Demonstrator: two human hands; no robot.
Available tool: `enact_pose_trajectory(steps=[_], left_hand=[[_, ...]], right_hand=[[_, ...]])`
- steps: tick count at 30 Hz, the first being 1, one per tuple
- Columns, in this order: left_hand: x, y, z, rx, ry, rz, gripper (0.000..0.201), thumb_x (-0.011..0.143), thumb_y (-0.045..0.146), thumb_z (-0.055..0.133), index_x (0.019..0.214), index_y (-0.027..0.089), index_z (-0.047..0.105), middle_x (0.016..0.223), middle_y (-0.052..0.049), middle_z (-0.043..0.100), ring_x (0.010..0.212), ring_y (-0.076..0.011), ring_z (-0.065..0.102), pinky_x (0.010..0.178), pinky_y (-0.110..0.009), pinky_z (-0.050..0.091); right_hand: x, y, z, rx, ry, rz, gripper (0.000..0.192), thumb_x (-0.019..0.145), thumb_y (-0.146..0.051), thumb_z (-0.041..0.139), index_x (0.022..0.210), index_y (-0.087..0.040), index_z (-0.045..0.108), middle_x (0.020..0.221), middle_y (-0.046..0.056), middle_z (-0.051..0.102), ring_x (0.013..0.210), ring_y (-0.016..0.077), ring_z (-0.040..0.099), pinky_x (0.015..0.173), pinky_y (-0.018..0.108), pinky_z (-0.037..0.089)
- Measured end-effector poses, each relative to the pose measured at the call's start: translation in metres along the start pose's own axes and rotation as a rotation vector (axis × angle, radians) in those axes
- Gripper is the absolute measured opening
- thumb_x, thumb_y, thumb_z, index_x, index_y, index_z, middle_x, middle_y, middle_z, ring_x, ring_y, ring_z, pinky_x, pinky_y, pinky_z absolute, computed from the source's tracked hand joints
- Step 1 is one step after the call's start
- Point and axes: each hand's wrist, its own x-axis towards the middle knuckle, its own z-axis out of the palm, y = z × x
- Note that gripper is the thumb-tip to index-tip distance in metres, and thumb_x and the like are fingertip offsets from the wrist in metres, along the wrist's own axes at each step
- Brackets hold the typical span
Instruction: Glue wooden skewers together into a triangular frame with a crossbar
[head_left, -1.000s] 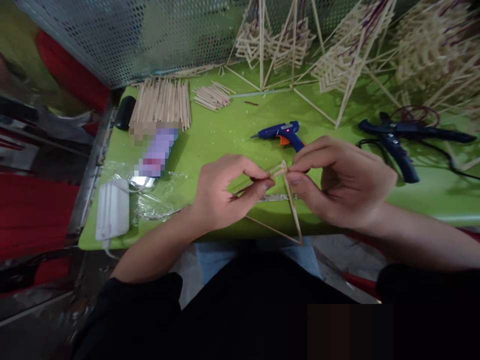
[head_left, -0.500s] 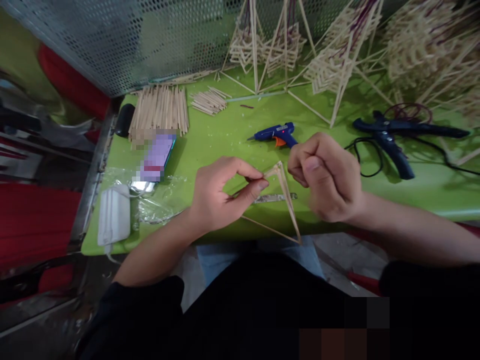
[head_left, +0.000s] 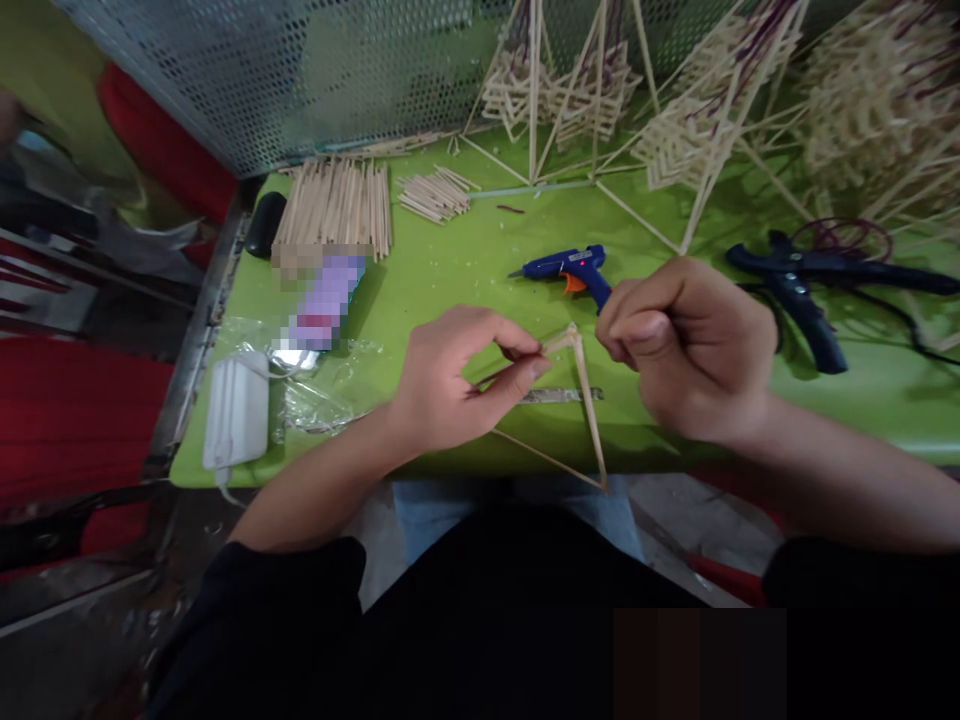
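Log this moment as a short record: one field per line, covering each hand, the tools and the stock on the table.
left hand: fingers pinch the top corner of the stick triangle
right hand: closed in a fist, just right of that corner, apart from it
glue gun: blue, lying on the green table beyond the hands
second glue gun: dark, lying at right
loose sticks: piled at the back left
stick frames: standing along the back

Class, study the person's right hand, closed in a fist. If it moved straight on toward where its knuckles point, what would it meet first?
Probably the top corner of the stick triangle, pinched by the left hand. The right hand faces it across a small gap, though depth is hard to judge.
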Motion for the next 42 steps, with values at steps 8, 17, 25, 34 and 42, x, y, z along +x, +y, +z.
enact_pose_trajectory(steps=[8,17,25,34,42], left_hand=[[0.000,0.000,-0.002,0.011,-0.027,-0.011,0.013,0.101,0.016,0.092,0.105,0.024,0.083,0.092,0.001,0.090,0.080,-0.0153,0.085,0.071,-0.029,0.062],[-0.001,0.002,-0.004,0.024,-0.041,-0.030,0.014,0.100,0.015,0.092,0.105,0.024,0.083,0.094,0.002,0.090,0.081,-0.0153,0.085,0.071,-0.030,0.061],[-0.002,0.002,-0.011,-0.029,-0.082,-0.104,0.014,0.100,0.021,0.094,0.108,0.025,0.083,0.098,0.000,0.091,0.085,-0.0187,0.087,0.074,-0.035,0.063],[0.008,-0.002,-0.021,-0.035,-0.120,-0.019,0.012,0.104,0.022,0.088,0.114,0.028,0.084,0.098,-0.001,0.091,0.082,-0.0191,0.087,0.069,-0.034,0.067],[0.001,-0.101,-0.226,0.688,-0.407,-0.460,0.120,0.053,0.076,0.125,0.152,0.019,0.089,0.140,-0.014,0.091,0.109,-0.0326,0.080,0.111,-0.058,0.069]], right_hand=[[0.012,-0.005,0.008,0.251,0.064,0.018,0.024,0.111,-0.044,0.099,0.109,-0.023,0.087,0.079,0.001,0.082,0.046,0.0119,0.062,0.038,0.025,0.046],[0.013,-0.015,-0.007,0.384,0.073,0.462,0.016,0.107,-0.034,0.104,0.112,-0.024,0.094,0.096,0.006,0.091,0.069,0.0193,0.082,0.066,0.035,0.072],[0.019,-0.018,-0.009,0.359,-0.019,0.394,0.031,0.106,-0.045,0.106,0.101,-0.025,0.083,0.082,0.002,0.082,0.065,0.0169,0.074,0.063,0.033,0.068],[0.013,-0.020,-0.012,0.181,-0.095,0.302,0.043,0.115,-0.059,0.093,0.091,-0.027,0.075,0.075,0.001,0.074,0.058,0.0168,0.065,0.050,0.036,0.050],[0.013,-0.024,-0.022,0.155,-0.074,0.297,0.056,0.123,-0.051,0.082,0.073,-0.027,0.073,0.063,0.000,0.065,0.052,0.0173,0.055,0.050,0.039,0.034]])
